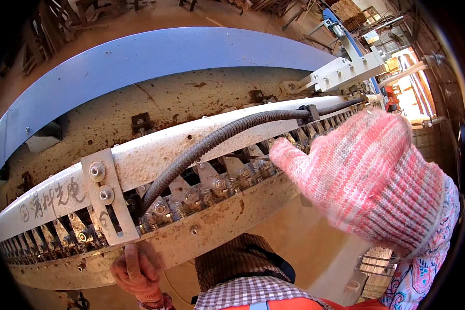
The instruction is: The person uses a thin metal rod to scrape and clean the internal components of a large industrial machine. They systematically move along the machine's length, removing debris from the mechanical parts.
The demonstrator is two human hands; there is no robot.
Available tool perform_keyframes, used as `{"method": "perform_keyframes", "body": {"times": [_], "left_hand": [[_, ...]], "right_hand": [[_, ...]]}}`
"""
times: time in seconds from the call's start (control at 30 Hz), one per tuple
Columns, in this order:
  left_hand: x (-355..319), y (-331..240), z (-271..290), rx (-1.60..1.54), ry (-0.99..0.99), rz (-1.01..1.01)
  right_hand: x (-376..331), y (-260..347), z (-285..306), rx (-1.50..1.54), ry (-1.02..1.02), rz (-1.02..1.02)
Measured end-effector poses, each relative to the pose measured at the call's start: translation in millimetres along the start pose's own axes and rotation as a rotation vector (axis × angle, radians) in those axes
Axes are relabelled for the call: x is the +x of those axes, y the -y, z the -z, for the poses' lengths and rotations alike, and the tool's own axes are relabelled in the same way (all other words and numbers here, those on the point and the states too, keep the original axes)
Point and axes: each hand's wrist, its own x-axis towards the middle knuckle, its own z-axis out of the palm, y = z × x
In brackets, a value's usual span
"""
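Observation:
A long whitish metal beam [227, 124] of a dusty machine curves across the view, with a row of spring-loaded metal levers [190, 196] and bolts under it. My right hand [364, 178], in a pink-and-white knitted glove, is over the right part of this row. Its thumb stretches left close to the levers; the other fingers are hidden behind the hand. My left hand [137, 274], in a reddish glove, is at the lower rail [212, 232]. One finger points up just below a slotted bracket [108, 196], the others are folded, and no held thing shows.
A dark corrugated hose [217, 137] arches over the beam into the lever row. Behind runs a blue curved panel [155, 49]. A pale metal block [346, 72] stands at the far right end. Wood pieces [51, 31] are stacked at the back left.

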Motion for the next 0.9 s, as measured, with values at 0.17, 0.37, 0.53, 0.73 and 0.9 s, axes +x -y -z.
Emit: {"method": "perform_keyframes", "body": {"times": [0.17,0.37,0.53,0.73,0.9], "left_hand": [[1.1,1.7,-2.4,-0.006,-0.020,-0.019],[-0.5,-0.5,-2.3,0.005,-0.032,-0.012],[-7.8,3.8,-2.2,-0.009,-0.001,0.010],[-4.1,-0.1,-3.8,-0.015,-0.027,0.010],[-5.9,2.9,0.1,-0.009,0.022,0.031]], "right_hand": [[13.7,-1.7,9.8,-0.023,0.019,0.041],[24.0,-7.5,18.9,-0.048,0.036,0.090],[17.6,-7.8,21.0,-0.043,0.102,0.054],[-11.5,-11.0,4.8,-0.009,0.100,0.026],[-12.4,-5.6,0.2,-0.010,0.094,0.025]]}}
